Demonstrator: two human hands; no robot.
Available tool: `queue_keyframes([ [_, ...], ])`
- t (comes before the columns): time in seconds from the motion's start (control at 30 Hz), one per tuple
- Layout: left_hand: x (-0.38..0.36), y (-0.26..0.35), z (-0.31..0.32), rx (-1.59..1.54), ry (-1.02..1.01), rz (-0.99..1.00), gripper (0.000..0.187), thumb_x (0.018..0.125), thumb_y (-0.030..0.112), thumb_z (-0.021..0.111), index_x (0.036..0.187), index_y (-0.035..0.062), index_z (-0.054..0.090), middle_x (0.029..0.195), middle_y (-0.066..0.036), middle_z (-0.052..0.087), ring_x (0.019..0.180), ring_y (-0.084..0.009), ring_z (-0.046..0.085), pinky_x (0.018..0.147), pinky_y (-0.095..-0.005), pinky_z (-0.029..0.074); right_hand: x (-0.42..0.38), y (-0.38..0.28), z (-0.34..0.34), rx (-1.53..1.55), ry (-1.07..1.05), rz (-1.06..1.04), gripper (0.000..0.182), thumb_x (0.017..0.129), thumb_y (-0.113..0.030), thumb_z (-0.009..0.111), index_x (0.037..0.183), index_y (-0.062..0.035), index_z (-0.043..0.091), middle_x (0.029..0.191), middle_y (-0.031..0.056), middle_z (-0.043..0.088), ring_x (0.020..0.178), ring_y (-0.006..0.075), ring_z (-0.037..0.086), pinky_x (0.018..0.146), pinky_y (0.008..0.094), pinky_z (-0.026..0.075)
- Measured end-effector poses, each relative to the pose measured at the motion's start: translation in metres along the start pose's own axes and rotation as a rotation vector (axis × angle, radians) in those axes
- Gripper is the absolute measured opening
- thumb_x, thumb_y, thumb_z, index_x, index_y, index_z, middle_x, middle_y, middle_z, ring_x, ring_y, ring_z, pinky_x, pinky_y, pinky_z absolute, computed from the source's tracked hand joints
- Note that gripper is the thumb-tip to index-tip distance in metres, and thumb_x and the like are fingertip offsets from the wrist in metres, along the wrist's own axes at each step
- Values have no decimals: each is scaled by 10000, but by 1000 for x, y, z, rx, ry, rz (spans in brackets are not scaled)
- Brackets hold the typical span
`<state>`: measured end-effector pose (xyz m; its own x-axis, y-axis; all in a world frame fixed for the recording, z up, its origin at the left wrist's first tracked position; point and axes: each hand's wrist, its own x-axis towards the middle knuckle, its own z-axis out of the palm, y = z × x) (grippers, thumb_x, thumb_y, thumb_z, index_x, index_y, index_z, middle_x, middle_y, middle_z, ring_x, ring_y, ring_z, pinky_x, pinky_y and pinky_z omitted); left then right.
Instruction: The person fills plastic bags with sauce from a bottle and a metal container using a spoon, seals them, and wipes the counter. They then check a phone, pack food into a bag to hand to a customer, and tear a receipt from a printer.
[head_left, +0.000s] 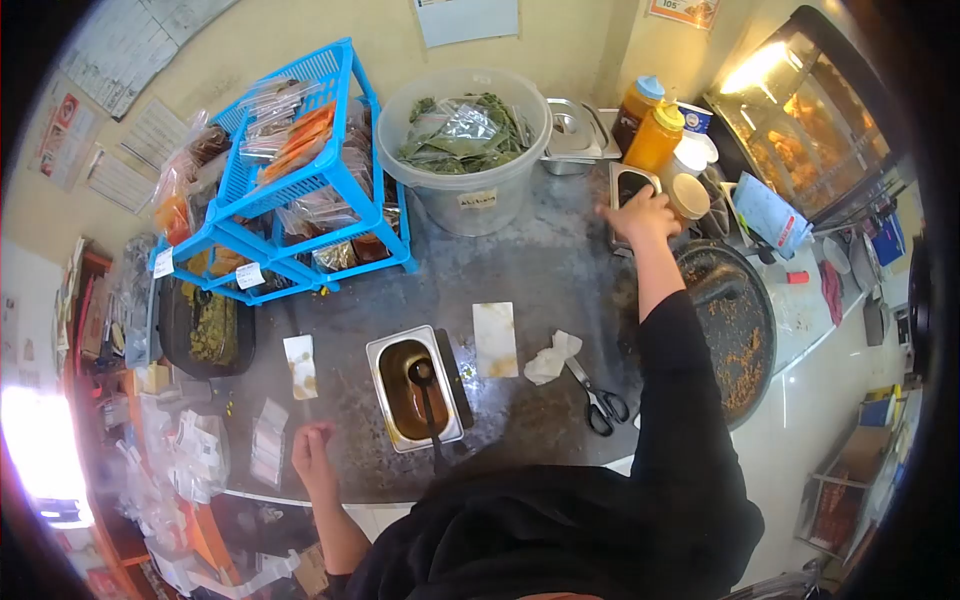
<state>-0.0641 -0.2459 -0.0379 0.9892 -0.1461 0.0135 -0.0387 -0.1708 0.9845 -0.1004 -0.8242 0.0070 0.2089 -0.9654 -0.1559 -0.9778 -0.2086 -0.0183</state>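
My right hand (645, 217) reaches to the back right of the counter and spans a small metal container (620, 180) with dark contents, thumb at its left side and fingers across it. My left hand (315, 455) hovers near the counter's front edge, fingers curled together, with nothing visible in them. To its right stands a metal food pan (375, 375) of brown sauce, with a dark ladle (428, 395) resting in it. Two stained pale slips lie around the pan: one slip (299, 366) left, another slip (494, 340) right.
A blue rack (300, 200) with bagged food and a tub (465, 190) of bagged leaves stand behind. Black-handled scissors (603, 408) and crumpled tissue (550, 360) lie right of centre. Further right are a round dark tray (755, 300), sauce bottles (655, 138) and a lit display case (800, 110).
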Motion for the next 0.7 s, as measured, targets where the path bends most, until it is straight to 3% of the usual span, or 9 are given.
queue_keyframes([
  [0.17, 3, 15, 8, 48, -104, 81, 247, 1003, 207, 456, 963, -4, 578, 948, -72, 593, 891, -175, 596, 853, -334, 499, -15, 27, 23, 153, 31, -38, 1038, 642, -565, 729, 1451, -129, 244, 1343, 228, 388, 1219, 400, 437, 974, 527, 357],
  [0.4, -9, 16, -36, 55, -68, 117, 206, 990, 135, 458, 948, -10, 599, 934, -78, 612, 900, -150, 585, 840, -282, 467, -132, 42, -20, 144, 151, -197, 1024, 604, -446, 789, 1431, -184, 246, 1338, 225, 421, 1220, 410, 448, 985, 578, 351],
  [0.57, -1, -5, -66, -139, -61, 100, 187, 988, 115, 469, 952, -11, 602, 935, -59, 612, 890, -127, 566, 833, -258, 438, -242, 41, -63, 277, 249, -540, 982, 603, -294, 796, 1420, -160, 266, 1349, 205, 404, 1248, 397, 408, 999, 535, 345],
  [0.7, 10, -22, -92, 38, -92, 221, 84, 915, 74, 581, 970, 16, 607, 926, -67, 608, 881, -155, 572, 819, -272, 437, -329, 15, -72, 395, 303, -898, 960, 562, -226, 796, 1386, -144, 311, 1282, 158, 439, 1189, 378, 434, 971, 516, 356],
])
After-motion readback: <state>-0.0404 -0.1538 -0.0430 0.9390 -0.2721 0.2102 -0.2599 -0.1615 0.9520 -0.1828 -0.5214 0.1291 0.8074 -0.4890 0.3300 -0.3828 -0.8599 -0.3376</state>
